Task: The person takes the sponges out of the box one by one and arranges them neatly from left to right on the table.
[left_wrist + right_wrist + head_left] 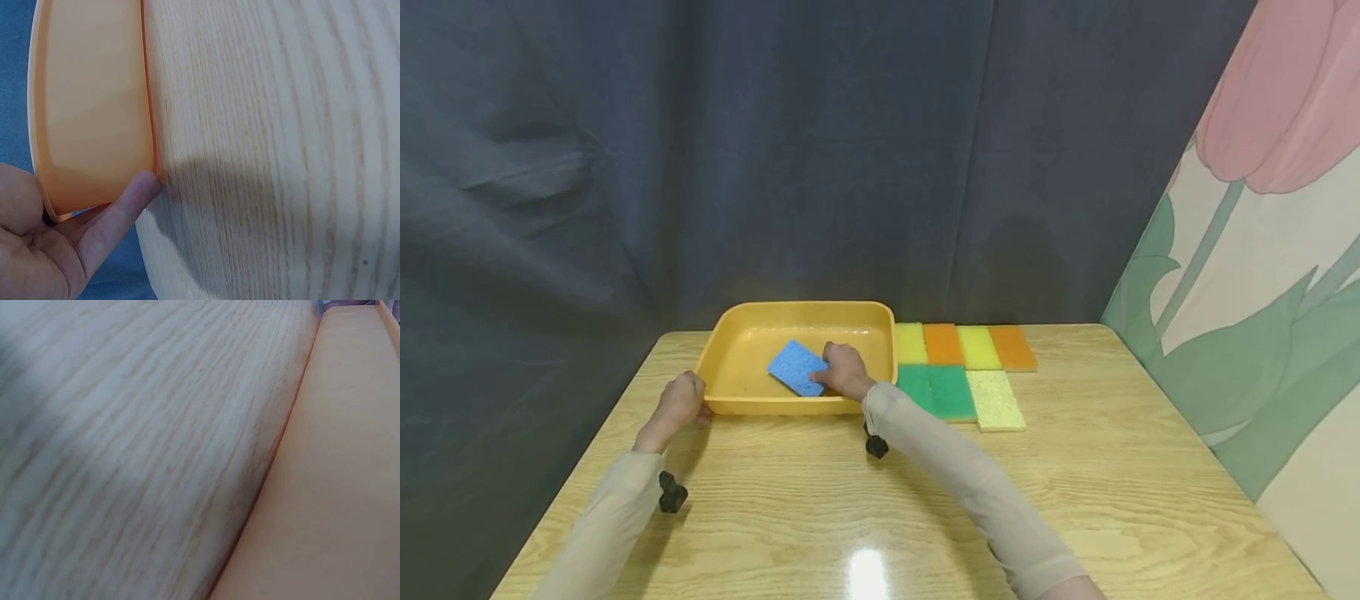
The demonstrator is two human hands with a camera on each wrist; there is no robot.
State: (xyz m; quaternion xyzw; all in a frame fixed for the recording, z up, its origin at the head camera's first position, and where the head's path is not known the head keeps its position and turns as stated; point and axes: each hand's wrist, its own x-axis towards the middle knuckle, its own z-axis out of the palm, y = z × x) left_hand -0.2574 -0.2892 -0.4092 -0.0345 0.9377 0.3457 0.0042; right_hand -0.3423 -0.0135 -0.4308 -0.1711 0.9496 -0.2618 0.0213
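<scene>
A yellow plastic tray [775,406] sits at the back left of the table. My left hand [681,400] grips its front left corner; in the left wrist view the hand [56,250] curls over the rim, with one finger along the outer wall [100,137]. Inside the tray, a blue sponge [793,367] lies slanted, and my right hand [846,371] pinches its right end from above. The right wrist view catches only the tray's outer wall [331,462] and the tabletop, with the right hand out of sight.
Right of the tray, several sponges lie side by side in two rows: yellow [978,347] and orange [1013,347] ones behind, green [952,392] and pale yellow [996,400] ones in front. A dark curtain [820,167] hangs behind the wooden table [1075,483].
</scene>
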